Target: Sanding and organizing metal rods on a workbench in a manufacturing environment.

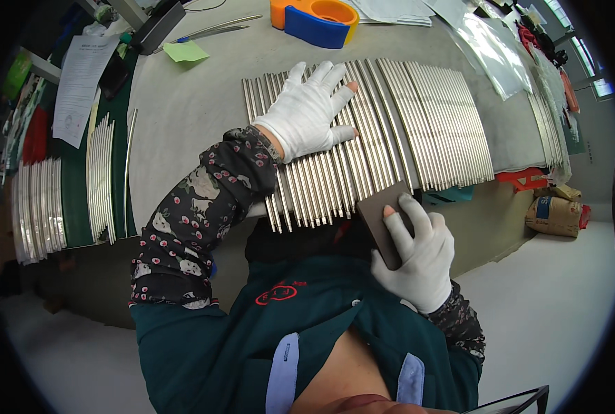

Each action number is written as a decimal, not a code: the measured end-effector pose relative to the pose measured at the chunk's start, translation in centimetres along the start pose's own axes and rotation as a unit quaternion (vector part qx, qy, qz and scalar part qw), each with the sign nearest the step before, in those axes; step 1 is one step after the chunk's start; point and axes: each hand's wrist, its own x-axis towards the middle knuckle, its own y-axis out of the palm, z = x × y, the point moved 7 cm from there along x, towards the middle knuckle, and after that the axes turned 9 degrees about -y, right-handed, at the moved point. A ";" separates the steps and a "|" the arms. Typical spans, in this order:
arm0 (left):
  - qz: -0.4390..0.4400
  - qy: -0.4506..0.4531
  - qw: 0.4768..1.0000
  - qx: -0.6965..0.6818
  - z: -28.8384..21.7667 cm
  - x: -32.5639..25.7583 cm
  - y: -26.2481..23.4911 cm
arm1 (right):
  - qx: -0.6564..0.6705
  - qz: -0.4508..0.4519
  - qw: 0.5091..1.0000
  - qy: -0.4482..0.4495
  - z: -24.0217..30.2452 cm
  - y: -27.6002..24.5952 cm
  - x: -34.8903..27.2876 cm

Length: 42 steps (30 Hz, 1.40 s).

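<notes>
Many thin, shiny metal rods (pixel 371 127) lie side by side on the grey tabletop, their near ends reaching the front edge. My left hand (pixel 305 114), in a white glove with some bare fingertips, lies flat across them with its fingers spread. In my right hand (pixel 421 259), also gloved, is a dark brown flat rectangular block (pixel 374 215), which looks like a sanding block. Its upper edge is by the near rod ends; whether it touches them I cannot tell. Just right of this row sits a second group of similar rods (pixel 442 127), tightly packed.
An orange and blue tape dispenser (pixel 318 21) stands at the back, near a green sticky note (pixel 185 51) and pens. Clear plastic sheets (pixel 490 65) lie at the far right. More rods (pixel 100 179) rest on a green surface at left. A brown sack (pixel 554 216) sits beyond the right end.
</notes>
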 end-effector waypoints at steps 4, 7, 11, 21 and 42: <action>-0.021 0.001 1.000 -0.004 0.3 -0.3 -0.2 | -0.009 -0.068 0.998 0.003 0.4 -0.9 0.4; -0.005 -0.001 1.000 0.004 0.4 -0.5 -0.1 | -0.010 -0.034 0.999 0.007 0.9 0.7 2.0; -0.015 0.007 1.000 0.002 0.2 -0.2 -0.2 | -0.047 -0.021 0.998 0.030 -0.1 2.2 6.2; -0.021 0.018 0.999 0.021 1.3 -0.8 0.4 | 0.012 -0.132 0.989 0.067 -4.1 -2.5 -1.9; 0.056 -0.080 0.991 -0.094 -2.5 -12.5 -2.5 | 0.065 -0.126 0.989 0.038 -3.2 -1.4 -2.3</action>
